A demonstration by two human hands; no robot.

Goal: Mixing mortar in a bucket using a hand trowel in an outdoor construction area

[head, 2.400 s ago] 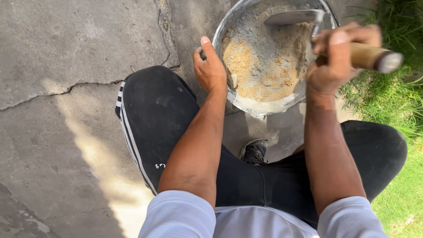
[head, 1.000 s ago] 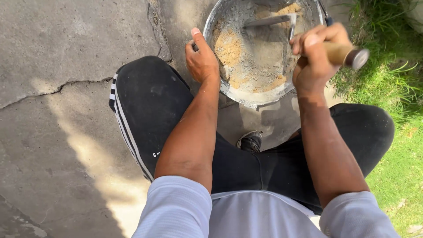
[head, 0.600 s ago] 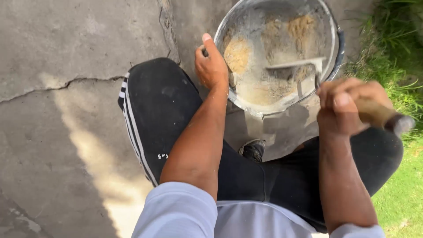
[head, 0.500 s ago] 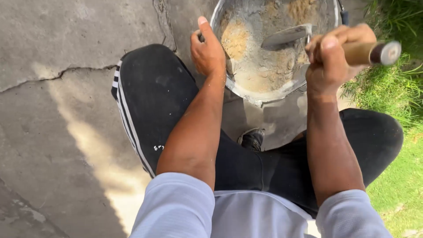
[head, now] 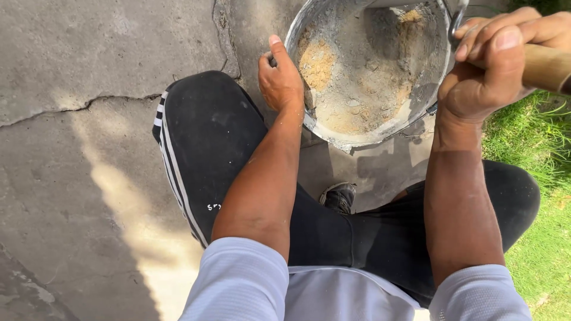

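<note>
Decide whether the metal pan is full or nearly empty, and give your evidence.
Nearly empty. The metal pan holds only a thin grey-tan layer of sandy mix, heaped slightly near the left hand, well below its rim.

Round metal pan point(head: 297, 35) on concrete, sandy mix inside; wooden handle point(head: 544, 65) gripped.

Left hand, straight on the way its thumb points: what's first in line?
From the left hand, gripping the pan rim, the thumb points up-frame along the rim; beyond it only cracked concrete shows, though depth is unclear.
</note>
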